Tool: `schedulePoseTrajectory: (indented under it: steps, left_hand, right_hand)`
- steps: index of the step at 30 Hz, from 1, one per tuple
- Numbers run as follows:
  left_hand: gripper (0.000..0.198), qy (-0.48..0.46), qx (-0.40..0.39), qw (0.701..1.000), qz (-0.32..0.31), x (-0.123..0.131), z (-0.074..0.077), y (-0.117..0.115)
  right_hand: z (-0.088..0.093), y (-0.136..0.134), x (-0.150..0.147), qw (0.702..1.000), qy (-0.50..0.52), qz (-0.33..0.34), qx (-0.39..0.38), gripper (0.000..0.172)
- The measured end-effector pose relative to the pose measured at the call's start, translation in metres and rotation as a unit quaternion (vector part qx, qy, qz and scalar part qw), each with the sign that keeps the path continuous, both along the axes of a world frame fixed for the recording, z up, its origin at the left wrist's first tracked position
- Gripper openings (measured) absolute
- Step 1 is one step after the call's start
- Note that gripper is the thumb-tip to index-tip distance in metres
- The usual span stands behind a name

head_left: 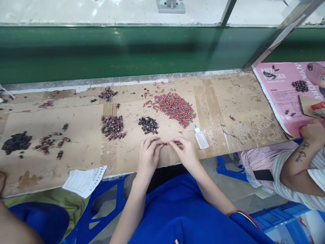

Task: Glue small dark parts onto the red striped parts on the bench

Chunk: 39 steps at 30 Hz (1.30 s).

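Between my fingertips, just above the front edge of the cardboard, is a small dark part [165, 144]; its exact kind is too small to make out. My left hand [150, 150] pinches it from one side, and my right hand [185, 149] pinches the other end. Beyond my hands lie a heap of small black parts [148, 125] and a larger pile of small red parts with metallic ends [175, 107]. A clear squeeze bottle with a blue needle tip [201, 138] lies just right of my right hand. Left of the black heap sits a pile of joined red-and-black pieces [112, 127].
Cardboard [81, 118] covers the bench, with a green panel [114, 54] behind it. More black parts [17, 142] and a paper sheet [83, 181] are at left. A co-worker's arm [302, 149] rests by a pink poster [281, 98] at right; another person sits at left.
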<state>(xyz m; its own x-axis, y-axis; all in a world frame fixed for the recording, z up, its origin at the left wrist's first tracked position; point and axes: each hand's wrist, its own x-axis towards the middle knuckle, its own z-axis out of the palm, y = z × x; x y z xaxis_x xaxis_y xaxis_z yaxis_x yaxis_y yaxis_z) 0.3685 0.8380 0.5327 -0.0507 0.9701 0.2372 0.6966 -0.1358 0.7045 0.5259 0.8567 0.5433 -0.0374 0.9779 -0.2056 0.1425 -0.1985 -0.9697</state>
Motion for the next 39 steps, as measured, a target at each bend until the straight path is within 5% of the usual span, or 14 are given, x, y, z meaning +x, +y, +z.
schedulePoseTrajectory:
  steps: [10, 30, 39]
  left_hand:
    - [0.018, -0.093, -0.037, 0.995, 0.006, 0.010, 0.017, -0.003]
    - [0.021, -0.259, -0.103, 0.959, 0.047, 0.013, 0.036, -0.009]
    - [0.019, -0.257, -0.096, 0.960, 0.052, 0.025, 0.042, -0.013]
  right_hand:
    - [0.009, 0.000, -0.003, 0.991, 0.116, -0.033, -0.064, 0.025]
    - [0.018, -0.009, -0.007, 0.990, 0.122, -0.016, 0.076, 0.014]
    - [0.021, -0.011, 0.000, 0.988, 0.144, -0.023, 0.047, 0.019]
